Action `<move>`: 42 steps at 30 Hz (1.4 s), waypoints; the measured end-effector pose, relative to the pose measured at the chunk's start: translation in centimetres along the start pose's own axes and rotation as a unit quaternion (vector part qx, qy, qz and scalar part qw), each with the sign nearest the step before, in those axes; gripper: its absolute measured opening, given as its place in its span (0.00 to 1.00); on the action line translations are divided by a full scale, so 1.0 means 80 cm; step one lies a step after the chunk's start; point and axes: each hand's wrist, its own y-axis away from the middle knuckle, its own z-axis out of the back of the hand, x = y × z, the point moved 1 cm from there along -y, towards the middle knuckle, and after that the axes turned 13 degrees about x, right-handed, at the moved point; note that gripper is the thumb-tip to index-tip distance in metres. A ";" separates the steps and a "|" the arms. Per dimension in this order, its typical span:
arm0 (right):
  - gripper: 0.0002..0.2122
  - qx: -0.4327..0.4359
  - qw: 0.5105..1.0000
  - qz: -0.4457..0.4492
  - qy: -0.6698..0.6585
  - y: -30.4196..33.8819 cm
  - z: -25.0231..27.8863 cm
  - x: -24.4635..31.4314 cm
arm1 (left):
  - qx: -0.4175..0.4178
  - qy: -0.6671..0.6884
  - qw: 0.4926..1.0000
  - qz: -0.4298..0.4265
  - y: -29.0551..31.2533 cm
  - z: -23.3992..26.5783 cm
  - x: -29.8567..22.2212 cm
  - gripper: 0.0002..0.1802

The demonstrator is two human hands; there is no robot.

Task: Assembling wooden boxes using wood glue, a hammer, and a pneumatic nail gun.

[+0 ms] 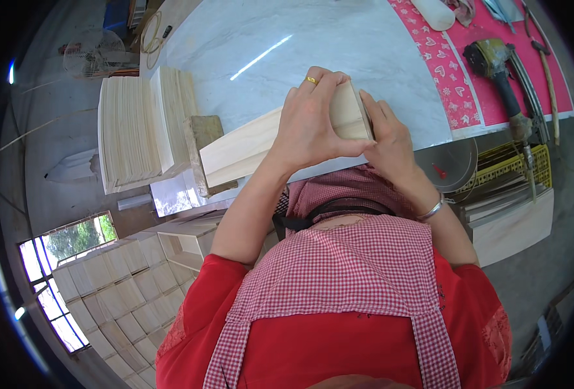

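A long, pale wooden box-like piece [241, 149] lies slanted along the near edge of the table. My left hand [306, 126], with a gold ring, is wrapped over it near its right end, thumb stretched toward the end's lower corner. My right hand [394, 146] grips that right end from outside, fingers against a thin end board with a darker edge. Both hands nearly meet at the thumbs. The piece's left end meets a rough wooden block [202, 146]. My hands and the angle hide its underside and inside.
Stacked thin boards [128, 133] stand on the left beside the block. A nail gun [504, 78] lies on pink cloth [458, 48] at right, near a hammer [543, 71] and a white bottle [434, 13]. Below right, a yellow crate [514, 165] sits by more boards. Piled wooden boxes [118, 305] fill the lower left.
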 end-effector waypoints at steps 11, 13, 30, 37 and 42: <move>0.25 0.218 0.890 -0.048 -0.397 -0.012 0.079 -0.031 | 0.019 0.009 1.000 -0.008 0.003 0.005 0.004 0.51; 0.25 0.228 0.886 -0.042 -0.402 -0.017 0.073 -0.030 | 0.025 0.019 1.000 0.004 0.002 0.008 0.003 0.51; 0.24 0.290 0.829 -0.004 -0.479 -0.043 0.049 -0.050 | -0.003 -0.010 1.000 -0.008 -0.001 -0.001 0.005 0.48; 0.25 0.287 0.821 -0.014 -0.494 -0.039 0.049 -0.050 | -0.004 -0.018 1.000 -0.002 -0.001 -0.001 0.002 0.48; 0.30 0.240 0.877 0.033 -0.416 -0.042 0.061 -0.044 | 0.000 -0.012 1.000 0.002 0.001 -0.001 0.002 0.47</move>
